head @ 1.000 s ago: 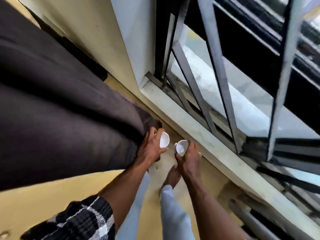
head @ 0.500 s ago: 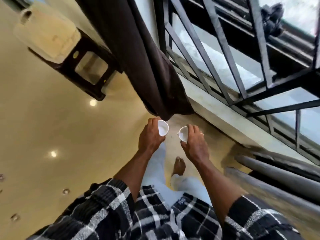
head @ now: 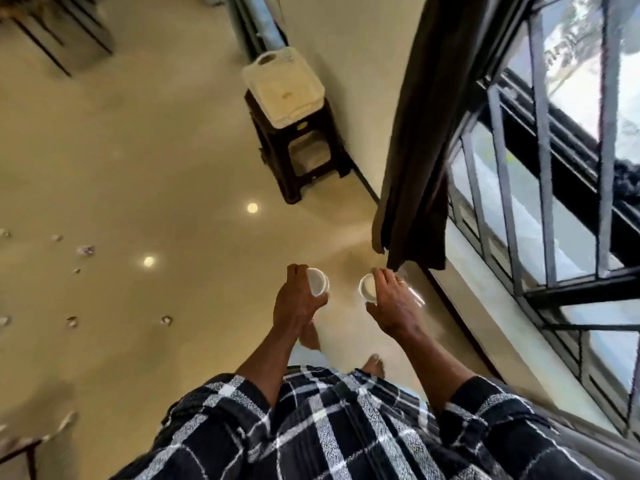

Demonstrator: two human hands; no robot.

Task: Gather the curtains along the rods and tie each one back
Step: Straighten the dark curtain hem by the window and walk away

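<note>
The left hand [head: 298, 303] curls round a white cup [head: 318, 285] and the right hand [head: 391, 306] pinches a second white cup [head: 367, 288], held apart above the floor [head: 138, 161]. Just beyond, the dark curtain [head: 426, 133] hangs gathered at the barred window [head: 540, 168]'s left edge. Tying back seems in hand: the cups likely must pass round the bunched cloth and meet.

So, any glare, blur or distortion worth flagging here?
Head view: two light reflections on the glossy floor; window glass washed out; windowsill edge curved by the lens; top-left furniture blurred; left hand holding a white cup and right hand holding another white cup, fairly sharp.
</note>
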